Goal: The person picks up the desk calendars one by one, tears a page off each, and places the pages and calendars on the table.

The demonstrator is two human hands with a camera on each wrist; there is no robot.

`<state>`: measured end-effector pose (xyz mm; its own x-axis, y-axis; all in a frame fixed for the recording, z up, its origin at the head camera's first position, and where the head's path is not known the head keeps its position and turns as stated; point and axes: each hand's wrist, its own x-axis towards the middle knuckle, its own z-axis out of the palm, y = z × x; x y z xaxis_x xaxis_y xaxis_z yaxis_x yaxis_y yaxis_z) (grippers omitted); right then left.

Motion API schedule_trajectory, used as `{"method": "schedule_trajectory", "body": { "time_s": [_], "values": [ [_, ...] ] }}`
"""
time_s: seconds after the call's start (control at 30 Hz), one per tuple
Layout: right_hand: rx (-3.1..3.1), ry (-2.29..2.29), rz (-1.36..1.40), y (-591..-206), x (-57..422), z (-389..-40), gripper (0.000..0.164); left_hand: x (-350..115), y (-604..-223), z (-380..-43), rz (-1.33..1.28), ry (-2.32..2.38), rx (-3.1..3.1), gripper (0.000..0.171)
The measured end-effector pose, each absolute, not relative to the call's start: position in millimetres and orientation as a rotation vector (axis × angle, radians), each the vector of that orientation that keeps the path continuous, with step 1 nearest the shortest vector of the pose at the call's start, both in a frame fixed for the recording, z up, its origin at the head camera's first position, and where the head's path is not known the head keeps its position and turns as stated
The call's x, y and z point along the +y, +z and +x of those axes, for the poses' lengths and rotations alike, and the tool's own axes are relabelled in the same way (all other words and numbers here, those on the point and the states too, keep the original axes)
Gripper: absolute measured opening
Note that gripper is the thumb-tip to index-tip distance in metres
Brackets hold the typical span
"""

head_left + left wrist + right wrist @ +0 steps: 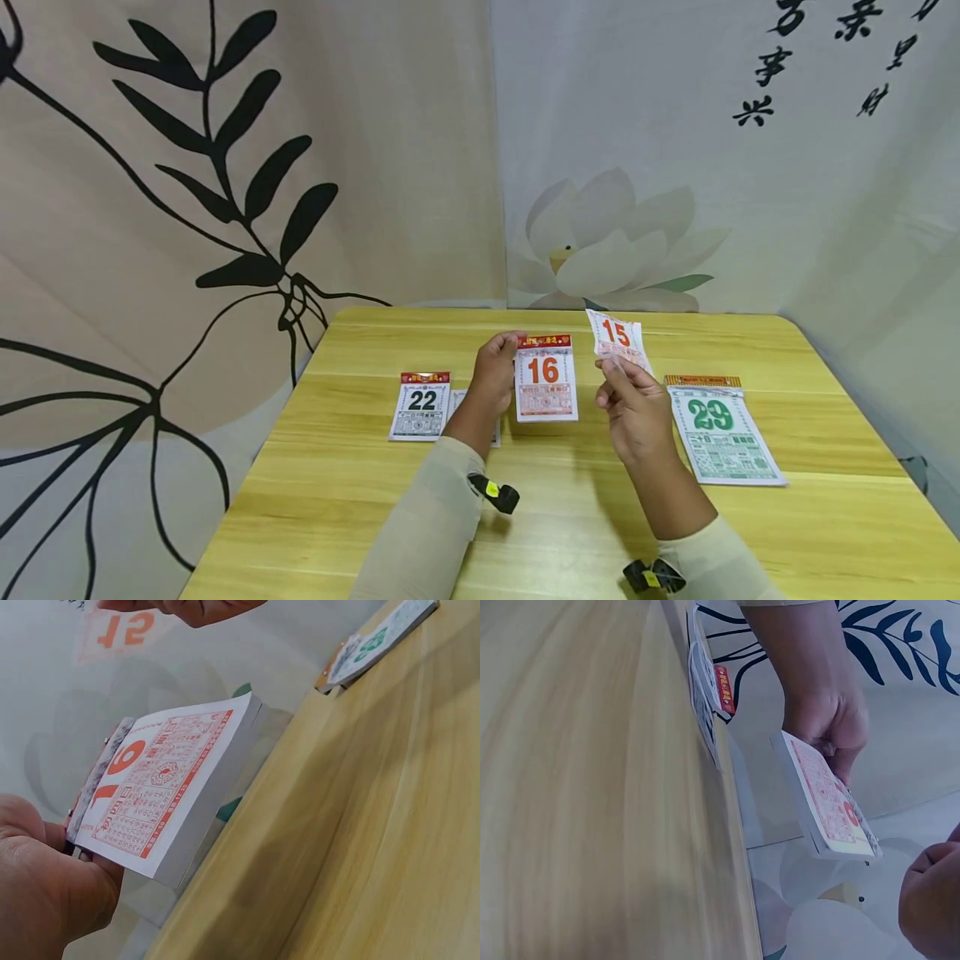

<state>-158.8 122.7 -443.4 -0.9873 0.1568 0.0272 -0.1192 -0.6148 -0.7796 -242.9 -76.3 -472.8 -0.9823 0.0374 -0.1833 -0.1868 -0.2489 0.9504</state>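
Note:
My left hand (492,377) grips a thick tear-off calendar (547,379) by its upper left edge, holding it up over the table. Its top page shows a red 16 under a red header strip, and the left wrist view shows the thick block of pages (206,806) from the side. To the right, my right hand (637,408) pinches a loose calendar sheet (621,337) with a red 15 between thumb and fingers. That sheet is apart from the pad and tilts slightly. In the right wrist view, only part of the right hand (934,900) shows at the edge.
On the wooden table (555,517), a smaller calendar with a black 22 (420,408) lies at left, beside a page or pad (459,400) partly hidden by the left arm. A larger calendar with a green 29 (727,433) lies at right. A printed curtain (420,167) hangs behind.

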Motion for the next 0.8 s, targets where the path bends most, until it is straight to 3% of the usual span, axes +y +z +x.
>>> {"method": "schedule_trajectory", "body": {
  "time_s": [0.5, 0.8],
  "values": [
    [-1.453, 2.683, -0.253, -450.7, 118.5, -160.2, 0.017, -86.5, -485.1, -242.2, -0.255, 2.275, 1.967, 0.037],
    [-1.624, 2.668, -0.377, -456.4, 116.1, -160.9, 0.022, -90.2, -498.1, -242.5, -0.264, 2.158, 2.055, 0.038]
  ]
}}
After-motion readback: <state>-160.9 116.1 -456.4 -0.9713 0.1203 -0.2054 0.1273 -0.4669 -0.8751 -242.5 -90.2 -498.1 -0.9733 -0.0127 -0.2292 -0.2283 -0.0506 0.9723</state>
